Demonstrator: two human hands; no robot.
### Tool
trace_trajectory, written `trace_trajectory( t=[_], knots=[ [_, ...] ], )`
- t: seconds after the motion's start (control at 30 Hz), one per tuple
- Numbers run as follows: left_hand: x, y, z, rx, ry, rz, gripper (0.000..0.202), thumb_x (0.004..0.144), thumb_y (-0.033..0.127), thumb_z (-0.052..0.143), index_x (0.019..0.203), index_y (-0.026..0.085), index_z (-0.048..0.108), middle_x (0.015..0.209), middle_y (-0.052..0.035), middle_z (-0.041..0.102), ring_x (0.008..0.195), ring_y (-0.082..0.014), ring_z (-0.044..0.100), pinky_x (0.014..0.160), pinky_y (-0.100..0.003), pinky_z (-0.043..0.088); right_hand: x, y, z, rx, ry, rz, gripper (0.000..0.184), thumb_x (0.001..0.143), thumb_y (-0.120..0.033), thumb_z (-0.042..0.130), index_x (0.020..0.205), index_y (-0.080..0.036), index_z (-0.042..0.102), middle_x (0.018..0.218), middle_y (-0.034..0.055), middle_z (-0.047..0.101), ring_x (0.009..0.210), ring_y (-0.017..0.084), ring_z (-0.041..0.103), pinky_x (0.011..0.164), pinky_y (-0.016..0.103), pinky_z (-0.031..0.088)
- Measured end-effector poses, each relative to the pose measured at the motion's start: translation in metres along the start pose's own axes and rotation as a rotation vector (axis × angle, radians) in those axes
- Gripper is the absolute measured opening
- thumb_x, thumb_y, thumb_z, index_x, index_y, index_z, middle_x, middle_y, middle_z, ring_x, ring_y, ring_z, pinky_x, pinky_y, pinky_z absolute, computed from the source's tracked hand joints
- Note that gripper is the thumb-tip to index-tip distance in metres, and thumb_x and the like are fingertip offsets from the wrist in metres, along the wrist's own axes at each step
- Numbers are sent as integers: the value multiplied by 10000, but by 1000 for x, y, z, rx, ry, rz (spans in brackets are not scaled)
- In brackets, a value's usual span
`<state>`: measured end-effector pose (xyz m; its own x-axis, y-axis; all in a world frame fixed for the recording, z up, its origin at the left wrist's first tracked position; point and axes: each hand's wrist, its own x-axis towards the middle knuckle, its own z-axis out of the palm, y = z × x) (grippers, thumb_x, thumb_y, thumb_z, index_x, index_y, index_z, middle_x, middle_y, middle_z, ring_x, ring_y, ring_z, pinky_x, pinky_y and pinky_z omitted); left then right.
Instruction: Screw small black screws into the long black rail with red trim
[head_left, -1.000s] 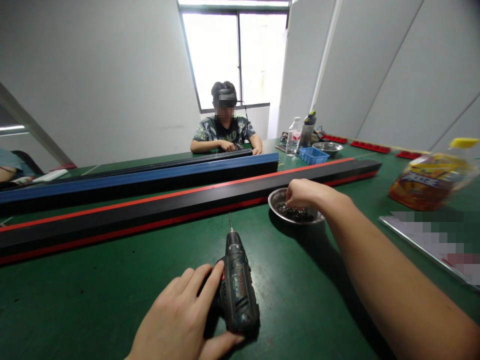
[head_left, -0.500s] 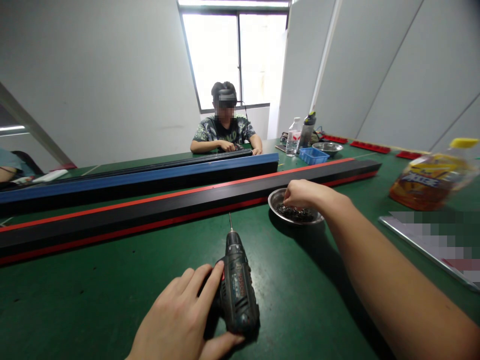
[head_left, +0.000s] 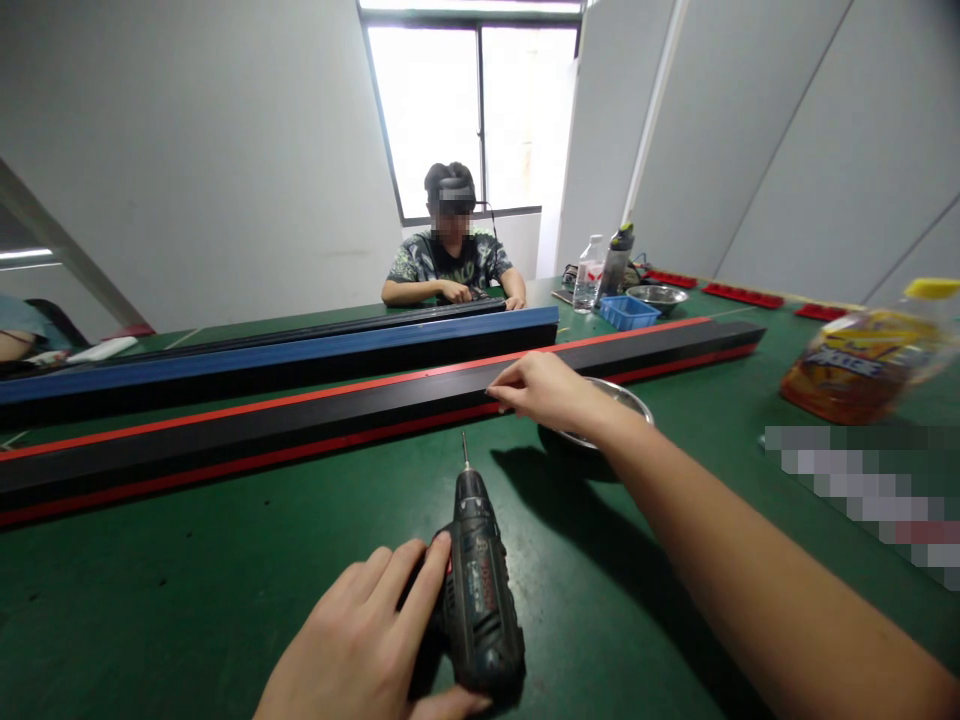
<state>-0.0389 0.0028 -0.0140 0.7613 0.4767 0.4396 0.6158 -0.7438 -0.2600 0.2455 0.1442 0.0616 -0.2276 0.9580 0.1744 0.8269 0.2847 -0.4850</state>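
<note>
By the left hand (head_left: 345, 635), a power drill (head_left: 484, 600) is being grasped on the green table (head_left: 187, 610), its handle being hidden under the palm. The drill's long axis is being directed away from the wearer, the bit (head_left: 465, 452) being pointed forward at a long black beam (head_left: 300, 415) with red edges, just short of it. The beam is being laid crosswise, its right end being angled farther away. The right hand (head_left: 547, 388) is being held at the beam's near side, fingers bent together; whether anything is being pinched cannot be told. Beneath the right wrist, a metal bowl (head_left: 643, 403) is being partly covered, its contents being concealed. Orange-brown liquid is being contained in a yellow-capped jug (head_left: 847, 370). Beyond the beam, a blue tray (head_left: 628, 316) is being placed near a second metal bowl (head_left: 664, 296).
</note>
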Motion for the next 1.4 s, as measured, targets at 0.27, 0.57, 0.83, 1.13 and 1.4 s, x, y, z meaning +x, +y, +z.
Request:
trace_trajectory(
  t=[0.27, 0.57, 0.83, 1.13, 1.4],
  knots=[
    [2, 0, 0, -7, 10, 26, 954, 854, 882, 587, 1370, 80, 618, 1133, -141, 770, 858, -253, 719, 737, -361, 578, 7, 21, 92, 320, 79, 63, 272, 996, -264, 626, 1071, -142, 857, 929, 98, 826, 694, 179, 707, 700, 264, 514],
    [6, 7, 0, -40, -34, -18, 959, 817, 892, 619, 1359, 101, 645, 1158, -138, 760, 891, -264, 713, 763, -378, 571, 6, 50, 100, 539, -52, 47, 279, 973, -279, 645, 1044, -97, 844, 873, 87, 800, 619, 122, 633, 620, 228, 491],
    [4, 6, 1, -64, -69, -54, 965, 818, 900, 606, 1398, 129, 624, 1167, -130, 755, 921, -272, 709, 782, -383, 563, 7, 54, 94, 556, -103, 60, 264, 948, -292, 664, 1005, -101, 838, 808, 76, 778, 628, 127, 647, 580, 211, 481],
    [2, 7, 1, -50, -68, -57, 967, 834, 898, 584, 1428, 134, 601, 1179, -127, 754, 921, -275, 703, 802, -393, 553, 8, 56, 98, 491, -103, 45, 233, 944, -270, 642, 958, -132, 830, 787, 54, 770, 642, 131, 655, 587, 205, 488],
    [3, 8, 1, -44, -65, -44, 977, 835, 894, 589, 1407, 101, 613, 1173, -142, 747, 913, -285, 695, 787, -410, 548, 9, 54, 101, 545, -110, 61, 270, 951, -268, 623, 996, -122, 845, 804, 66, 771, 650, 126, 646, 554, 194, 465]
  ],
)
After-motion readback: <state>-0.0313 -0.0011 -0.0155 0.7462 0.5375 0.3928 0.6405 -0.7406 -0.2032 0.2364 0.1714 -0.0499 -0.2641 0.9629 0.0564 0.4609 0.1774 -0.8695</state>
